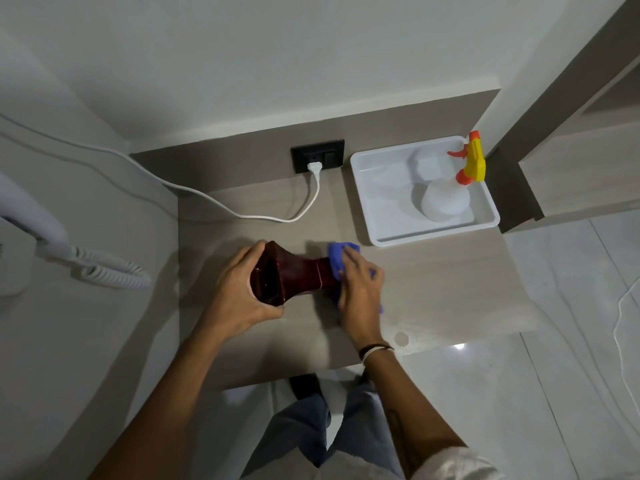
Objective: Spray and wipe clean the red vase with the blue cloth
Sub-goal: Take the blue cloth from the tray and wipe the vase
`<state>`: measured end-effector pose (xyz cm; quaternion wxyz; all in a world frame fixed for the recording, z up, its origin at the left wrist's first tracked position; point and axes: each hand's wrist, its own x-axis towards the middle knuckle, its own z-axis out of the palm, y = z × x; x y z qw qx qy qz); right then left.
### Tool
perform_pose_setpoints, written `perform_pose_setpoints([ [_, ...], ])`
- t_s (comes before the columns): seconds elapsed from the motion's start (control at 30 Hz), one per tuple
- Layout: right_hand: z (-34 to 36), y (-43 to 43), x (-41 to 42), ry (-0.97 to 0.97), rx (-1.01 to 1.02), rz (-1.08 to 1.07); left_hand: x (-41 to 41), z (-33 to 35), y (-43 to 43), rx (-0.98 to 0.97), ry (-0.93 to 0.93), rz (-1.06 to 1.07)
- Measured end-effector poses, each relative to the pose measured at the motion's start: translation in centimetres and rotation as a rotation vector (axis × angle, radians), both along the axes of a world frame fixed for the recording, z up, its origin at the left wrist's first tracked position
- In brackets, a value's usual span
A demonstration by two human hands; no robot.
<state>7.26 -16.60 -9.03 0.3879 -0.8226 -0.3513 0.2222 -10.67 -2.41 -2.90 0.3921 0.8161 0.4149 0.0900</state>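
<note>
The red vase (298, 275) lies on its side mid-worktop (433, 289). The left hand (239, 292) has its grip clamped round the mouth; the right hand (360, 289) presses the blue cloth (336, 258) on the base, seemingly gripping it.

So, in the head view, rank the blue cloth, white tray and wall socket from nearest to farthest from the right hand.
1. Blue cloth, under the right hand.
2. White tray, beyond it, to the right.
3. Wall socket, at the back wall.
</note>
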Motion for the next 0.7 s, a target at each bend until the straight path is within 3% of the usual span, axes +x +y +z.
perform_pose_setpoints([
  [0.07,0.3,0.3,0.3,-0.022,-0.035,-0.057,0.6,0.1,-0.3,-0.011,-0.013,-0.002],
  [0.2,2.6,2.6,-5.8,-0.046,0.278,0.113,1.2,0.2,-0.4,-0.045,-0.056,0.014],
  [0.27,3.0,2.7,-6.7,-0.003,0.337,0.158,0.8,0.1,-0.2,-0.04,-0.045,-0.003],
  [0.37,0.7,1.3,-3.2,-0.049,0.157,0.175,-0.1,-0.5,-0.1,-0.029,-0.02,0.005],
  [0.47,-1.3,0.2,1.5,-0.125,-0.091,0.042,-0.4,-0.9,-0.3,-0.034,-0.003,0.002],
  [0.53,-1.5,-0.1,2.8,-0.031,-0.012,-0.096,-0.4,-0.9,-0.5,-0.051,-0.034,0.047],
  [0.7,-1.0,-0.4,3.5,0.467,0.133,-0.356,-0.6,-0.3,-0.4,-0.174,-0.139,0.299],
])
